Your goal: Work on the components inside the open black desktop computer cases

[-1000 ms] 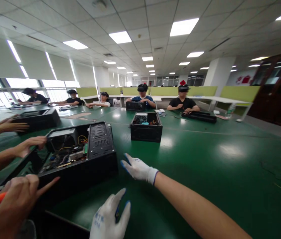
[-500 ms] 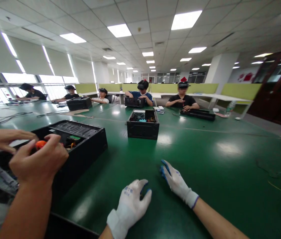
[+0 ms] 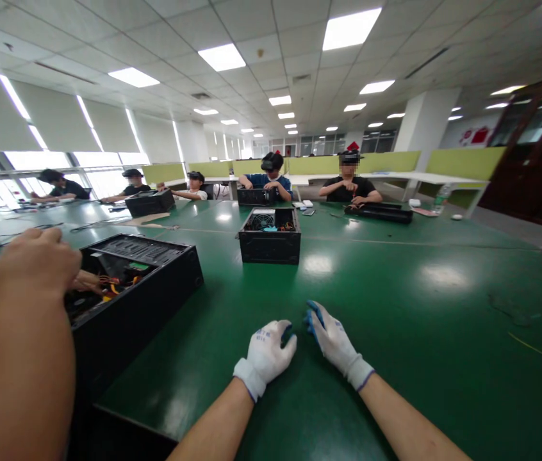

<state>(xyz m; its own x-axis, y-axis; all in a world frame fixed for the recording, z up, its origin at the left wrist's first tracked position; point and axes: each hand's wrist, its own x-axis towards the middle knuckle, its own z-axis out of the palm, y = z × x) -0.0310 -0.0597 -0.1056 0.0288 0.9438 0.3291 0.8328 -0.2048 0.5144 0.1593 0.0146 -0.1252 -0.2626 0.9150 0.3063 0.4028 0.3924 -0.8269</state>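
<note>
The two hands in white gloves are side by side over the green bench (image 3: 396, 320), near each other but apart. The left hand (image 3: 267, 352) has its fingers loosely curled, thumb standing away from the forefinger; I can't see under its palm. The right hand (image 3: 332, 334) has its blue-coated fingers reaching forward, slightly parted. Whether either one actually rests on the bench, I can't tell.

Straight beyond them sits the small black computer case (image 3: 270, 248), open on top, a fan (image 3: 265, 221) and a light-blue piece showing inside. Over to the left there's a bigger open computer tower (image 3: 143, 310); a co-worker's bare fist (image 3: 35, 259) is raised beside it, and another bare hand (image 3: 89, 282) dips in by the orange and yellow wires (image 3: 112, 288). Across the bench, a person in dark blue (image 3: 271, 179) bends over another black case (image 3: 256, 196).
</note>
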